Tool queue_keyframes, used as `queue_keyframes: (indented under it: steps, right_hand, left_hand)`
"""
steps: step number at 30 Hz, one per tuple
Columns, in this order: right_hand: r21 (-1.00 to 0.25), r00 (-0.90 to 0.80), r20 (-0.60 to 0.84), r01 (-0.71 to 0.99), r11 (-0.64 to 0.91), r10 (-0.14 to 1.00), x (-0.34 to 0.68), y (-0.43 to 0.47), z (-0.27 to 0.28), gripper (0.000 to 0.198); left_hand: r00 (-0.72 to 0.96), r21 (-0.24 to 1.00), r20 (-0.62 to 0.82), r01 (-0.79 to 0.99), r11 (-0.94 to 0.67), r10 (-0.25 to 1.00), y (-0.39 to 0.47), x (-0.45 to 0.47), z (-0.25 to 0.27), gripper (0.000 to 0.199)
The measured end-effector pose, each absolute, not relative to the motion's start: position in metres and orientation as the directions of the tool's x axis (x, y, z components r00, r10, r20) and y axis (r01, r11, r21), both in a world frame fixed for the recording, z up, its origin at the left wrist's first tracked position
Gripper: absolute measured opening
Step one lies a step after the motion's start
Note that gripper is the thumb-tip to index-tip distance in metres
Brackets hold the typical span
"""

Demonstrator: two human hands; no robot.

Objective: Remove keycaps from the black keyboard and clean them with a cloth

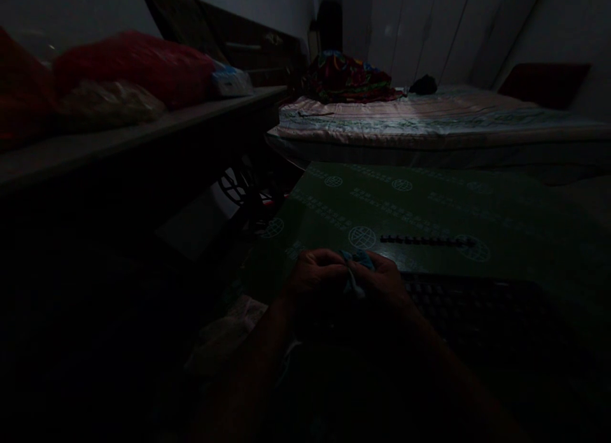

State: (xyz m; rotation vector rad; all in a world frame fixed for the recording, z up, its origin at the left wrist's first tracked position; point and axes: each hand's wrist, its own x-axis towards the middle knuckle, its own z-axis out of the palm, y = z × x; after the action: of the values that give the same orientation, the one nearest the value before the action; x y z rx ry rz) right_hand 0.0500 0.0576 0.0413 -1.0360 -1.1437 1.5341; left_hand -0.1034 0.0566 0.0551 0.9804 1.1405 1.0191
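Note:
In dim light, my left hand (315,277) and my right hand (382,279) meet above the near part of a green board (324,207). Both are closed, fingertips pinching a small blue cloth (365,260) from either side. A pale, narrow end (354,287) hangs down between them; I cannot tell whether it belongs to the cloth. Just right of my right hand lies a black keyboard (477,309). Beyond it, a row of small dark pieces (424,240) runs across the board. Shadow hides most of what is under my hands.
Pale crumpled material (229,335) lies left of my left forearm. On the left, a raised shelf (200,121) carries red plastic bags (138,64) and a blue-and-white pack (231,81). Beyond the board stands a bed (429,121) with a patterned blanket (348,77).

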Motion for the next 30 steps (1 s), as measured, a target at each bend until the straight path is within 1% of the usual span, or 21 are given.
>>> queue_keyframes:
  steps: [3, 6, 11, 18, 22, 25, 27, 30]
  right_hand:
    - [-0.977, -0.204, -0.105, -0.161, -0.139, 0.973, 0.051, 0.059, 0.041, 0.031]
    - [-0.976, -0.212, -0.123, -0.153, -0.157, 0.97, 0.051, 0.059, 0.042, 0.03]
    - [-0.972, -0.196, -0.143, -0.157, -0.175, 0.97, 0.053, 0.06, 0.044, 0.033]
    - [-0.965, -0.209, -0.138, -0.193, -0.179, 0.968, 0.055, 0.063, 0.039, 0.037]
    - [-0.987, -0.164, -0.086, -0.119, -0.106, 0.983, 0.056, 0.064, 0.034, 0.036]
    - [-0.99, -0.164, -0.081, -0.102, -0.099, 0.983, 0.056, 0.065, 0.032, 0.035]
    - [-0.989, -0.152, -0.086, -0.104, -0.103, 0.985, 0.055, 0.065, 0.031, 0.034]
    - [-0.994, -0.082, -0.087, -0.063, -0.092, 0.993, 0.054, 0.065, 0.033, 0.032]
  left_hand:
    - [0.11, 0.953, -0.24, -0.16, 0.256, 0.964, 0.057, -0.105, 0.053, 0.026]
    - [0.106, 0.958, -0.235, -0.145, 0.249, 0.966, 0.058, -0.107, 0.051, 0.026]
    - [0.091, 0.957, -0.253, -0.123, 0.263, 0.963, 0.058, -0.108, 0.052, 0.027]
    - [0.095, 0.941, -0.273, -0.181, 0.287, 0.957, 0.056, -0.105, 0.055, 0.029]
    - [0.111, 0.942, -0.244, -0.21, 0.262, 0.964, 0.057, -0.106, 0.053, 0.028]
    - [0.138, 0.936, -0.233, -0.238, 0.261, 0.962, 0.057, -0.106, 0.051, 0.027]
    - [0.143, 0.937, -0.235, -0.229, 0.263, 0.961, 0.057, -0.105, 0.052, 0.027]
    - [0.135, 0.949, -0.229, -0.188, 0.251, 0.964, 0.058, -0.104, 0.053, 0.024]
